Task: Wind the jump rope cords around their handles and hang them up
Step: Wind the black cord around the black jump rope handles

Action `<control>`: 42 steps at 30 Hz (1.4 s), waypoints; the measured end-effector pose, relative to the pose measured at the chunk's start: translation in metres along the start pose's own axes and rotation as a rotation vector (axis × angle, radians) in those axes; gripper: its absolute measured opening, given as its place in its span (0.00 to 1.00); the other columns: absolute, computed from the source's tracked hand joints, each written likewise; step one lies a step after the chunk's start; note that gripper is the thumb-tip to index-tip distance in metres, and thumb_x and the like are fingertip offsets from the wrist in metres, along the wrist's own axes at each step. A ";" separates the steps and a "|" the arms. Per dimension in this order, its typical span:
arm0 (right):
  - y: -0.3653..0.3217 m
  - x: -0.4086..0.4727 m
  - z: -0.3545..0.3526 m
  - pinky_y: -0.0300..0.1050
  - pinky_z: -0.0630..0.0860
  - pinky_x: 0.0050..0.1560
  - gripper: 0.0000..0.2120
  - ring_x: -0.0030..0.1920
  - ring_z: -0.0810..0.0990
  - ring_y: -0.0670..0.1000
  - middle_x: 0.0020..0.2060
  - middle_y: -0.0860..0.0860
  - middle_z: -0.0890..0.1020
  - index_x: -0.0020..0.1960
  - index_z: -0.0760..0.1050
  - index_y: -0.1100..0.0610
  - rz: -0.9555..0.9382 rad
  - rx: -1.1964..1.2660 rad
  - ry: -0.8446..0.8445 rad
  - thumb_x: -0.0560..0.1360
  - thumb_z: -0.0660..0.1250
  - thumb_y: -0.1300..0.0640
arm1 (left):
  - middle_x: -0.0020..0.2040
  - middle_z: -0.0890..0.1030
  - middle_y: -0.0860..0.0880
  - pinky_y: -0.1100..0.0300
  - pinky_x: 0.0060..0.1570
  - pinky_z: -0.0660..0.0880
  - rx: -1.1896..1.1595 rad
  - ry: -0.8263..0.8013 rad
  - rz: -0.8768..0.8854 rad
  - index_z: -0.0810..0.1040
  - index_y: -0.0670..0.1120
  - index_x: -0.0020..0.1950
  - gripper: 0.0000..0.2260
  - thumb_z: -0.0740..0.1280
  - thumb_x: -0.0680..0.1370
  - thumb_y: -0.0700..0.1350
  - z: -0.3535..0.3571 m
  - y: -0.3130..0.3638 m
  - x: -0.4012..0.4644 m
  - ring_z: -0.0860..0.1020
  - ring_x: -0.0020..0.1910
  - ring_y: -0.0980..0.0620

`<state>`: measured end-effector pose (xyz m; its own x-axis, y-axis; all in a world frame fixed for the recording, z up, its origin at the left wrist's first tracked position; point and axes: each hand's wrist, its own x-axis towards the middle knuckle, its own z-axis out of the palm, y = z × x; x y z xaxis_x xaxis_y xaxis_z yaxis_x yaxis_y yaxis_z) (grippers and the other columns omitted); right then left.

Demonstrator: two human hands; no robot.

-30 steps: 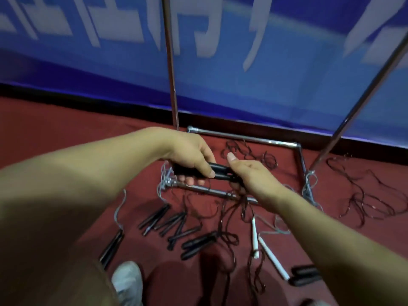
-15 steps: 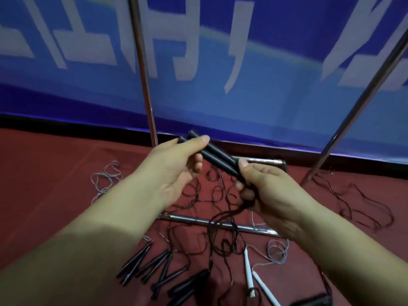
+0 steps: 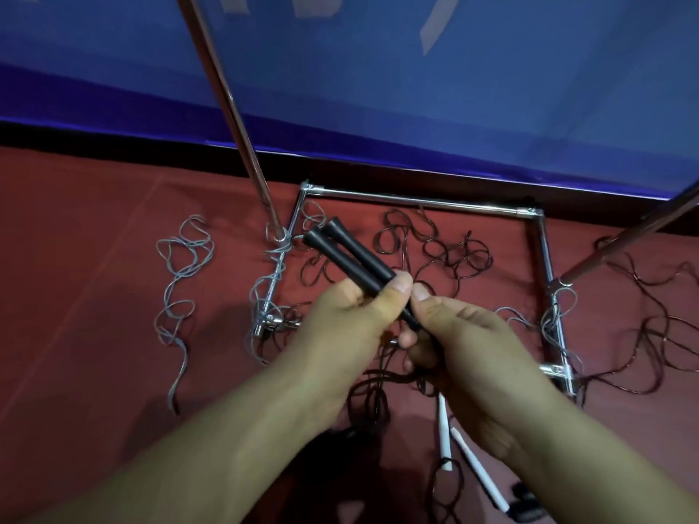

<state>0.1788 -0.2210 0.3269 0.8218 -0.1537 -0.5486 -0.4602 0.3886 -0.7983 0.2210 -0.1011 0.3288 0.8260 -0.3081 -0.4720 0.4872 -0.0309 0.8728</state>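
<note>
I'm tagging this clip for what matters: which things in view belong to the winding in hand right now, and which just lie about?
In the job:
- black handles, a pair side by side
- left hand, gripping them
- right hand, at their lower end
- dark cord hanging below

Lying about:
- white handles on the floor
- grey cord
- metal rack base

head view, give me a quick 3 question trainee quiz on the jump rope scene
1. True or false: the pair of black handles lies on the floor.
2. Which hand grips the handles near their middle? A left hand B right hand
3. What colour are the two handles lying on the red floor near the right forearm?

Key: 1 false, both hands hold them in the air. 2 A. 3 white.
</note>
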 end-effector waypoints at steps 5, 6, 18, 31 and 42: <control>-0.003 -0.030 0.018 0.44 0.61 0.28 0.16 0.23 0.63 0.48 0.29 0.55 0.74 0.40 0.80 0.56 0.088 0.032 -0.048 0.80 0.65 0.47 | 0.45 0.87 0.52 0.52 0.43 0.76 -0.063 0.088 -0.021 0.79 0.45 0.51 0.09 0.64 0.83 0.49 0.005 0.012 -0.022 0.72 0.28 0.49; -0.003 -0.038 0.018 0.42 0.61 0.27 0.16 0.22 0.63 0.48 0.29 0.56 0.74 0.42 0.79 0.57 0.104 0.026 -0.074 0.80 0.64 0.46 | 0.48 0.87 0.52 0.51 0.45 0.75 -0.062 0.089 -0.009 0.78 0.46 0.52 0.08 0.63 0.83 0.49 0.003 0.014 -0.025 0.74 0.28 0.49; 0.013 -0.125 -0.030 0.53 0.71 0.44 0.20 0.31 0.72 0.54 0.27 0.52 0.64 0.32 0.65 0.54 -0.069 -0.481 -0.217 0.72 0.71 0.45 | 0.39 0.73 0.46 0.50 0.36 0.81 0.093 0.166 0.307 0.70 0.44 0.50 0.05 0.61 0.85 0.43 -0.047 0.038 -0.056 0.77 0.27 0.52; -0.048 -0.125 -0.015 0.45 0.67 0.36 0.14 0.28 0.67 0.47 0.26 0.46 0.72 0.37 0.80 0.53 -0.429 -0.528 -0.086 0.80 0.66 0.51 | 0.34 0.76 0.50 0.62 0.30 0.67 0.635 -0.224 0.377 0.81 0.52 0.44 0.08 0.66 0.82 0.48 -0.046 0.054 -0.117 0.73 0.29 0.55; -0.037 -0.099 -0.037 0.37 0.69 0.33 0.08 0.31 0.72 0.45 0.30 0.46 0.77 0.52 0.81 0.50 -0.577 -0.829 -0.155 0.75 0.73 0.50 | 0.29 0.75 0.54 0.57 0.35 0.67 0.907 -0.303 0.323 0.75 0.49 0.41 0.15 0.66 0.81 0.58 -0.065 0.033 -0.107 0.70 0.30 0.52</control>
<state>0.1022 -0.2543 0.4018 0.9991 0.0236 -0.0348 -0.0198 -0.4672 -0.8839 0.1672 -0.0072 0.3999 0.7118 -0.6545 -0.2550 -0.2510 -0.5760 0.7779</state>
